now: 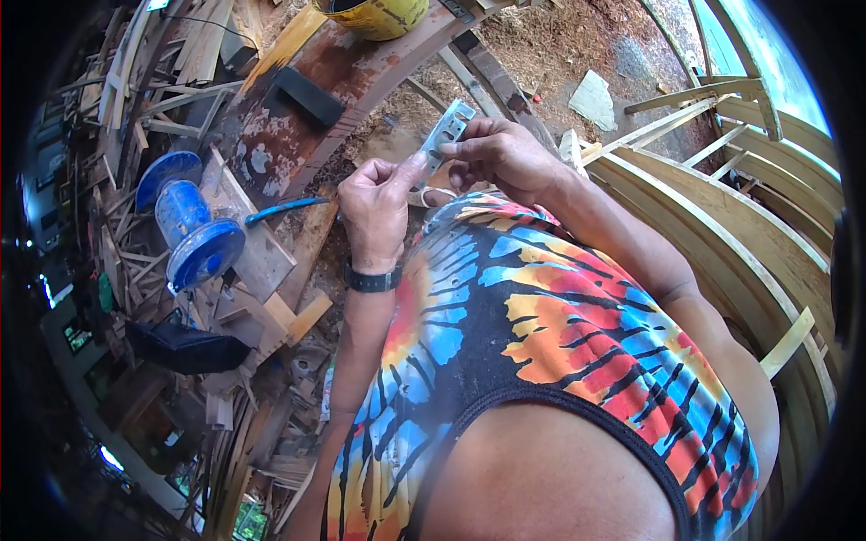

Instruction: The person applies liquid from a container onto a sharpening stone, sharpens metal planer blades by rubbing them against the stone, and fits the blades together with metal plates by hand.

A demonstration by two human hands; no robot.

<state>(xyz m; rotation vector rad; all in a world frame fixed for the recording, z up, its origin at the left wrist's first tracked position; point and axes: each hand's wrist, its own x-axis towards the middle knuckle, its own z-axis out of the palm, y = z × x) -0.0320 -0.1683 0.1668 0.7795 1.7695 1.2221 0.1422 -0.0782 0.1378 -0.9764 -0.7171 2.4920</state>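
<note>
A small slotted metal plate [456, 118] is held up in front of my chest, tilted, with its far end pointing away from me. My left hand [374, 200], with a dark watch at the wrist, is closed on the near end, thumb pressed flat along it. From the other side, my right hand [507, 155] pinches the plate's edge between thumb and curled fingers. The plate's near end is partly covered by my fingers. A blue stick-like thing [281, 209] lies to the left of my left hand.
A worn red-brown bench [262, 135] carries a dark block [309, 96] and a yellow bucket [383, 20]. At left, a blue spool [185, 216] stands among scrap wood [257, 243]. Curved wooden frames [722, 216] rise on the right. Wood shavings [559, 45] cover the ground ahead.
</note>
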